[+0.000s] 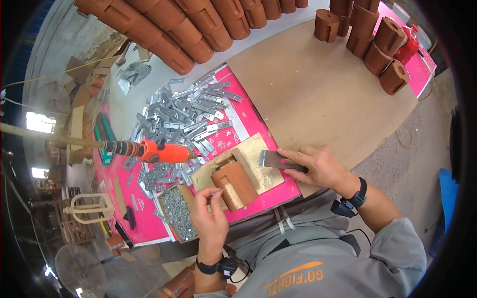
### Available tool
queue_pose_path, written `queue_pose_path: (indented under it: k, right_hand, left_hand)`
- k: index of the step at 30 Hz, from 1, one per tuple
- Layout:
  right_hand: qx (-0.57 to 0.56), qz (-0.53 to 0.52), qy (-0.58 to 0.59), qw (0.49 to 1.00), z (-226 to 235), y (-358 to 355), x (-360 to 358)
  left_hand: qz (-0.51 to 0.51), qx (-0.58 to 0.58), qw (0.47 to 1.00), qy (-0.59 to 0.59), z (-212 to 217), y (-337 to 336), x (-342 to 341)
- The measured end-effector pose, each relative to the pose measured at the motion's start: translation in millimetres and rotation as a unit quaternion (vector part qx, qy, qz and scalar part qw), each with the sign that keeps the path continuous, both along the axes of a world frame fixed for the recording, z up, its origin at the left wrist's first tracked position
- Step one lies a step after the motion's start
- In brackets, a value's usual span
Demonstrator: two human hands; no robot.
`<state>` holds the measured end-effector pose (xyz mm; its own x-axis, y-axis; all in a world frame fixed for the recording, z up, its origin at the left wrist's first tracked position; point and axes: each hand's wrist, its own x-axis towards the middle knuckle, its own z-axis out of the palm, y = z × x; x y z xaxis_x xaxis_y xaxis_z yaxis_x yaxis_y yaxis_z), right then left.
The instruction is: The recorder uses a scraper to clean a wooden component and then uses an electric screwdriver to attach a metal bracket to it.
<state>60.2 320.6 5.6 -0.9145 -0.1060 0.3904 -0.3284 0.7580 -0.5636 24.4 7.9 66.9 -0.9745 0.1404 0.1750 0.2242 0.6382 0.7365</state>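
Note:
A reddish-brown cylindrical block [239, 180] lies on a pale wooden board [268, 185] in front of me. A strip of bare, light material shows along its near side. My left hand [211, 211] is at the block's left side, thumb and fingertips pinched together; whatever is between them is too small to make out. My right hand [318, 166] is closed around a flat, dark scraper-like tool [275, 160] with a shiny metal end, held just right of the block and apart from it. An orange power screwdriver [166, 152] lies or hangs left of the block, its tip near the board.
A heap of flat metal brackets [189, 116] covers the pink table top [154, 218]. Close to my left hand stands a box of screws [178, 214]. Brown cylinders are stacked at the back [198, 25] and far right [386, 47]. A brown sheet [323, 99] lies to the right.

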Motion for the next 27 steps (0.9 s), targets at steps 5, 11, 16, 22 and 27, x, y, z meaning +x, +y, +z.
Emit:
queue_pose_path:
  k: [5, 11, 16, 22, 27]
  right_hand:
    - [-0.001, 0.003, -0.003, 1.000, 1.3, -0.4, 0.7]
    - [-0.001, 0.002, -0.014, 1.000, 3.8, -0.2, 2.0]
    - [0.000, 0.008, -0.029, 1.000, 3.4, -0.6, 2.2]
    - [-0.003, 0.004, -0.002, 1.000, 1.3, -1.6, 0.1]
    - [0.007, -0.014, -0.004, 1.000, 1.4, -1.9, 1.9]
  left_hand:
    - [0.050, 0.252, 0.965, -0.059, 4.7, 5.7, 3.8]
    - [-0.229, -0.054, 0.966, 0.105, 38.8, -11.3, 32.8]
    - [-0.213, -0.166, 0.960, 0.078, 33.1, -7.7, 41.3]
    - [-0.177, -0.268, 0.942, 0.092, 37.3, 1.2, 23.8]
    - [-0.199, -0.277, 0.934, 0.110, 40.7, 8.0, 18.3]
